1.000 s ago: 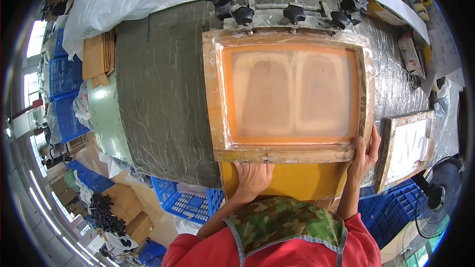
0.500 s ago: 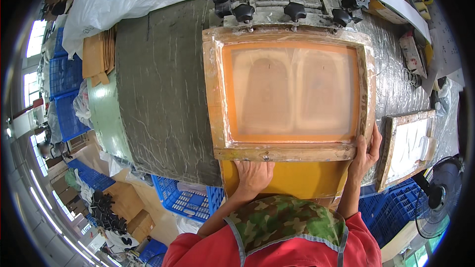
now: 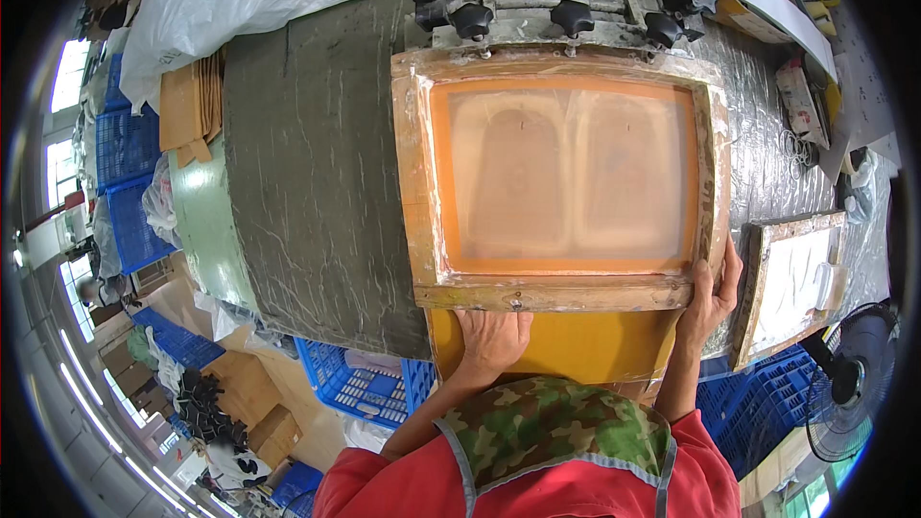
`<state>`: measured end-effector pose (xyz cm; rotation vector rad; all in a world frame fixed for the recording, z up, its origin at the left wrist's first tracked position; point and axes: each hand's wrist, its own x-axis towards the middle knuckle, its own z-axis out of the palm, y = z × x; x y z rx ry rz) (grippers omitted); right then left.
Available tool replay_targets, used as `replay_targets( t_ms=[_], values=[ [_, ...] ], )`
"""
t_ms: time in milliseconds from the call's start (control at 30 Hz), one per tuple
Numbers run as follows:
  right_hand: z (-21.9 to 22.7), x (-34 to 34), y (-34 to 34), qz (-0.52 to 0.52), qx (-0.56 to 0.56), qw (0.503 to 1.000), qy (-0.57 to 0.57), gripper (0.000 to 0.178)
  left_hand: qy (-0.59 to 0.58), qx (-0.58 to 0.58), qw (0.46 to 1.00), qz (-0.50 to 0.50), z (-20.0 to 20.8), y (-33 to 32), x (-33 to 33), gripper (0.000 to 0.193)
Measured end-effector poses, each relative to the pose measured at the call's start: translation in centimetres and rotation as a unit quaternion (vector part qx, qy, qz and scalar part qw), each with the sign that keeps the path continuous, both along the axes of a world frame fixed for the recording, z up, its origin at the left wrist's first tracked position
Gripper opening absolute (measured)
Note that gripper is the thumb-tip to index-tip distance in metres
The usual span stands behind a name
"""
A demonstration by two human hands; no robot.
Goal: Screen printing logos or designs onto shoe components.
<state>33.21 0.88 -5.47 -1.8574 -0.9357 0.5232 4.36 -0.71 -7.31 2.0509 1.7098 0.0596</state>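
A wooden screen-printing frame is held at its far side by a clamp bar with black star knobs. Its orange-bordered mesh shows two pale rounded panels. At the frame's front right corner my right hand is closed, thumb at the front and fingers along the side. My left hand lies at the front rail, left of the middle; its fingers go under the wood and are hidden. Beneath the near edge shows a yellow board.
A smaller frame lies on the right, close to a black fan. A blue crate stands below the table's near left edge. White plastic sheeting and brown cardboard lie at the far left of the dark table.
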Motion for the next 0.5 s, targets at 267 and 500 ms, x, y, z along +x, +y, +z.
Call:
replay_targets(
  t_ms=[267, 500],
  values=[
    [-0.2, 0.2, -0.2, 0.008, 0.001, 1.000, 0.013, 0.045, -0.081, 0.071, 0.993, -0.041, 1.2, -2.1, -2.5, 0.045],
    [-1.2, 0.3, -0.2, 0.022, -0.019, 0.999, -0.029, 0.046, -0.164, 0.107, 0.980, -0.029, 2.3, -3.1, -3.3, 0.040]
  ],
)
